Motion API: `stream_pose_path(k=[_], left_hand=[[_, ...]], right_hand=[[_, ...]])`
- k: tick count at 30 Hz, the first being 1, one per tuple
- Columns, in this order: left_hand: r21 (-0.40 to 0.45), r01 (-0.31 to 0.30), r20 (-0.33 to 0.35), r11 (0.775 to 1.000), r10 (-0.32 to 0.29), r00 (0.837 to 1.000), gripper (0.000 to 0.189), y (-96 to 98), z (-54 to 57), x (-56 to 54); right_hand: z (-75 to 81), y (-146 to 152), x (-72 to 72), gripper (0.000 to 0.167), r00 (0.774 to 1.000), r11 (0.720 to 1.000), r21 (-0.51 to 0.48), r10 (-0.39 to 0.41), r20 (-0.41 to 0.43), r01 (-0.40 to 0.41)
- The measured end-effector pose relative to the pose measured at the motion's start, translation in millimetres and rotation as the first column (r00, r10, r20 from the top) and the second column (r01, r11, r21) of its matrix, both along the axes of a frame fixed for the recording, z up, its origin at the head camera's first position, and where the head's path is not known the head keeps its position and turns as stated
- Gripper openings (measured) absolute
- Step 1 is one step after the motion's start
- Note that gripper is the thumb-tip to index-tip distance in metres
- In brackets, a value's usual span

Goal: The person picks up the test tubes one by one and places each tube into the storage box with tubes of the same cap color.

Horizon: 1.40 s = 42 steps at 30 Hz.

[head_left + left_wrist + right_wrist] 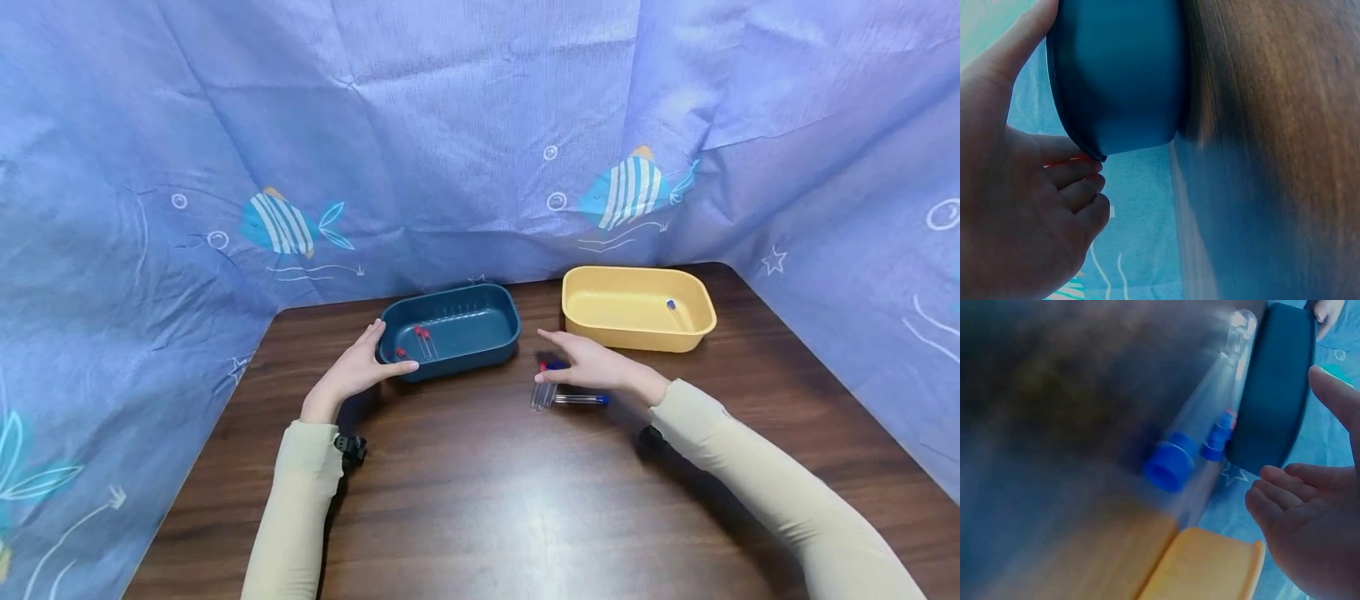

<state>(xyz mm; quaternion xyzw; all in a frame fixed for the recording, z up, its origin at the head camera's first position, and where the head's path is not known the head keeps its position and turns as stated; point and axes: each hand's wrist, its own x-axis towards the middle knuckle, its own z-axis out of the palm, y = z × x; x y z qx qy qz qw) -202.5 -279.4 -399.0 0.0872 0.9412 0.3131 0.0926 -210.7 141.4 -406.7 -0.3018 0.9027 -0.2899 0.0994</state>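
Observation:
My left hand [356, 367] spans the left end of a dark teal plastic basin [480, 358], thumb along the front rim and fingers at the end rim. Inside the basin lie red-capped clear test tubes [427, 342]. My right hand [596, 362] hovers over a small group of capped test tubes on the table, its fingers extended and nothing held. One blue-capped tube [577, 400] lies sideways there. Beside it are a red-capped tube [538, 396] and blue caps [1217, 440], partly covered by the hand in the head view.
A yellow basin [637, 337] stands at the back right, with a blue-capped tube [675, 311] inside. Both basins rest on a dark wooden table [480, 483]. A blue fish-patterned cloth [450, 167] hangs behind and along both sides.

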Motion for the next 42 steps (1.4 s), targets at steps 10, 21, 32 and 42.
stream_pose_path(k=[10, 21, 32, 42], left_hand=[[-0.015, 0.006, -0.001, 1.0, -0.006, 1.0, 0.122, 0.5, -1.3, 3.0], [0.0, 0.009, -0.001, 1.0, -0.009, 1.0, 0.123, 1.1, 2.4, 1.6], [-0.007, 0.004, -0.004, 1.0, -0.004, 1.0, 0.123, 0.4, -0.9, 1.0], [-0.011, 0.004, -0.009, 1.0, -0.004, 1.0, 0.122, 0.9, -1.2, 0.9]], right_hand=[[-16.1, -4, 15.1, 0.098, 1.0, 0.999, 0.046, 0.017, -0.022, -0.016], [-14.5, -6, 21.9, 0.103, 1.0, 0.993, 0.118, -0.014, 0.003, 0.014], [-13.5, -14, 23.3, 0.104, 1.0, 0.98, 0.196, -0.018, -0.016, 0.02], [-14.5, -24, 24.2, 0.102, 0.999, 0.976, 0.215, -0.016, -0.038, 0.024]])
